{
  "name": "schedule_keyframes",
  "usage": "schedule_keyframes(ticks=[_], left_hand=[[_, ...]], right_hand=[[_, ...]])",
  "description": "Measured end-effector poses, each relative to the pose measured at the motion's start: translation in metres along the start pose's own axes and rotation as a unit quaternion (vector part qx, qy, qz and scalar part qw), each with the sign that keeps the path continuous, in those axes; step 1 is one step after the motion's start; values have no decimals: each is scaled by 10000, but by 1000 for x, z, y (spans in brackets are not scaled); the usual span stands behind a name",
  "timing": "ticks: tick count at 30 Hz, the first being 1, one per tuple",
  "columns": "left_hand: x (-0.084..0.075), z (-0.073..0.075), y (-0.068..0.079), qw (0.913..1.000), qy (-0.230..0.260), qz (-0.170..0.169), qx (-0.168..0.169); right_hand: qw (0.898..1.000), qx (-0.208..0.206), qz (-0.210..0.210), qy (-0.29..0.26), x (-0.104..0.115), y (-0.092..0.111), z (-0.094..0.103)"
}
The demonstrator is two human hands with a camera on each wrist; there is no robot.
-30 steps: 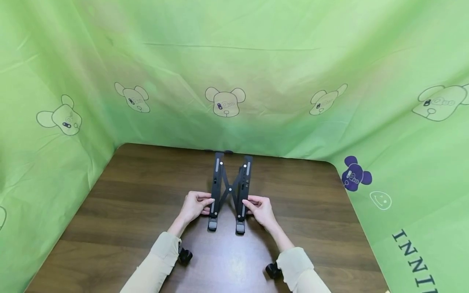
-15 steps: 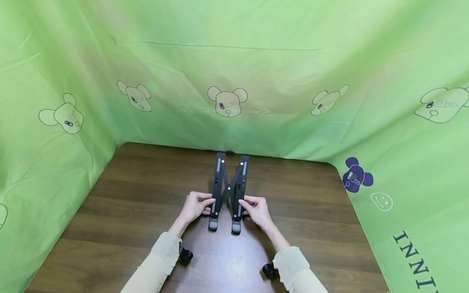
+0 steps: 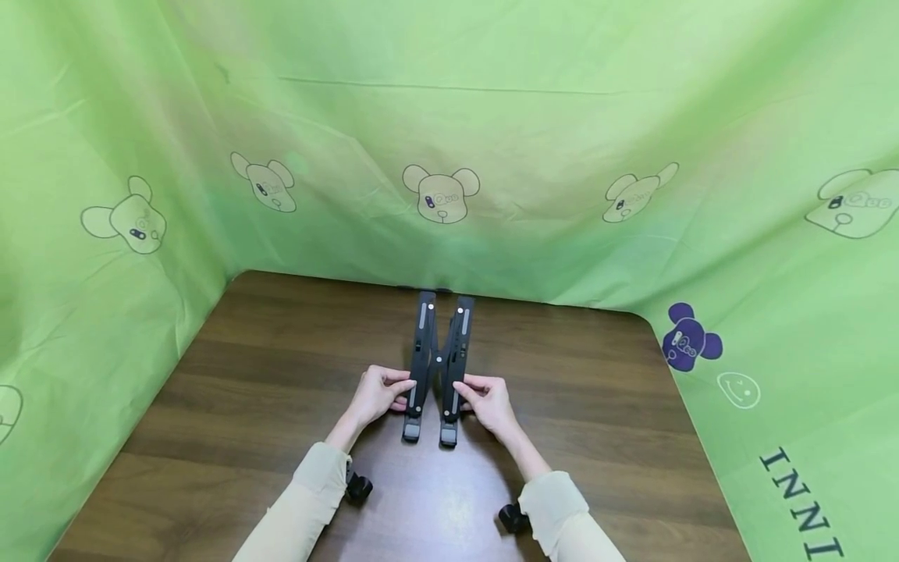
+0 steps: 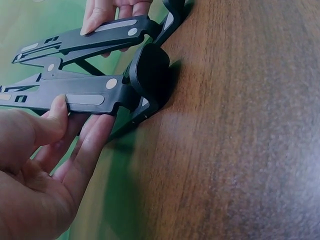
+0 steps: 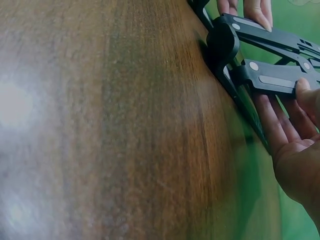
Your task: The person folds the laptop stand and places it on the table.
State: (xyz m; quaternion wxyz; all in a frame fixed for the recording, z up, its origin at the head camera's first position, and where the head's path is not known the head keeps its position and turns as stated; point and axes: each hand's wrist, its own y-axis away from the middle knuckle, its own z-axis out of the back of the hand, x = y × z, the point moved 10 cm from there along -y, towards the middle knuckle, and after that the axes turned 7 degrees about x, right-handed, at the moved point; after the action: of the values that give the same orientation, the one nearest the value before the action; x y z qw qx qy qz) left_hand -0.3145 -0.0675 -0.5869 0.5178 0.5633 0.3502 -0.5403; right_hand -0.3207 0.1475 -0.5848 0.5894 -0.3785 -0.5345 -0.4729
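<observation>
A black folding laptop stand (image 3: 420, 343) stands on the wooden table, its two long arms close together and joined by a crossed brace. Grey pads line the arms, and hooked lips show at the near ends. On the left arm, my left hand (image 3: 375, 394) pinches the outer edge, thumb on top and fingers beneath. My right hand (image 3: 489, 402) grips the right arm the same way. In the left wrist view the thumb of the left hand (image 4: 50, 150) presses beside a grey pad. The right wrist view shows the right hand (image 5: 295, 140) with fingers under its arm.
The brown wooden table (image 3: 281, 375) carries the stand near its far edge. Green cloth (image 3: 337, 156) with printed bear heads hangs behind and on both sides. Black wrist cameras (image 3: 359, 489) sit under both cuffs.
The right hand has moved left, bringing the stand's right arm closer to the left one. The crossed brace has narrowed. The left hand keeps its hold almost in place.
</observation>
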Motion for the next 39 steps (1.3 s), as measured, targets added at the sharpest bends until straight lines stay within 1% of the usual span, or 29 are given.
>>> schedule_keyframes(ticks=[10, 23, 27, 34, 39], left_hand=[[-1, -1, -1, 10000, -66, -27, -29], [-3, 3, -2, 9999, -94, 66, -2], [-5, 3, -3, 9998, -177, 9, 52], [-5, 1, -3, 9994, -316, -103, -14], [-3, -2, -2, 9993, -362, -87, -84]], right_hand=[[9995, -139, -33, 267, 0, 0, 0], [9978, -125, 176, 623, 12, -3, -6], [9971, -122, 239, 710, 13, -3, -6], [9972, 3, 273, 699, 11, -4, -9], [9973, -53, 248, 688, 9, -3, -10]])
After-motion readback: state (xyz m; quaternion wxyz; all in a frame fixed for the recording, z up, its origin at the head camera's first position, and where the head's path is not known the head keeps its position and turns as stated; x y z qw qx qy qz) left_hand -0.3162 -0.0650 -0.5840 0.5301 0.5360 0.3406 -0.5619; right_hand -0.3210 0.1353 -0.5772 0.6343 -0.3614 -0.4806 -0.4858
